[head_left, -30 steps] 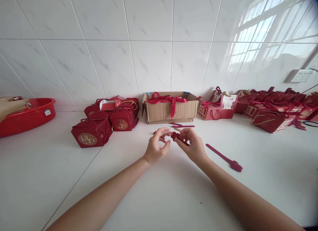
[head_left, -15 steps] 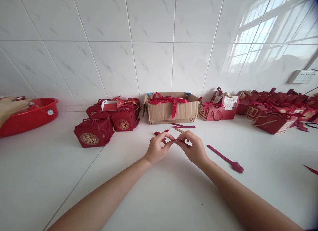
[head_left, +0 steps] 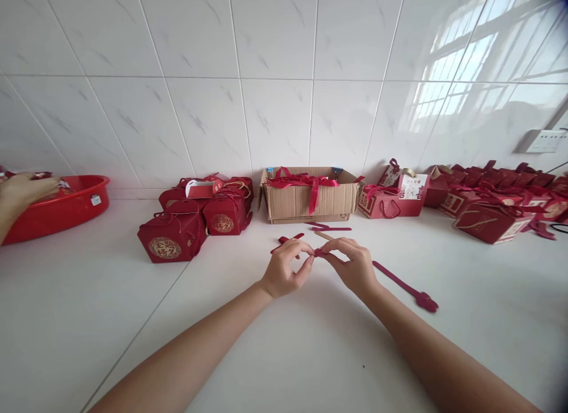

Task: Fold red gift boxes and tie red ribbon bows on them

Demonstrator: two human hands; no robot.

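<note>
My left hand [head_left: 287, 269] and my right hand [head_left: 354, 265] meet above the white table, fingertips almost touching. Between them is a small dark red piece [head_left: 318, 252], mostly hidden by the fingers. Thumb and forefinger of each hand are closed on it from either side. To the right of my right hand lies a flat dark red strip [head_left: 397, 281] with a flower-shaped end. Another dark red strip [head_left: 284, 240] lies just beyond my left hand. A tan strip [head_left: 323, 235] and thin dark red strips [head_left: 331, 228] lie behind the hands.
A cardboard box [head_left: 306, 203] of red ribbons [head_left: 302, 181] stands against the tiled wall. Red gift boxes [head_left: 166, 238] are grouped to its left, and more red boxes [head_left: 483, 220] crowd the right. Another person's hand [head_left: 26, 191] reaches into a red basin [head_left: 66, 215] at far left.
The small dark red piece shows more clearly between my fingertips, and my left fingers have parted slightly more. The whole view has shifted a little to the right.
</note>
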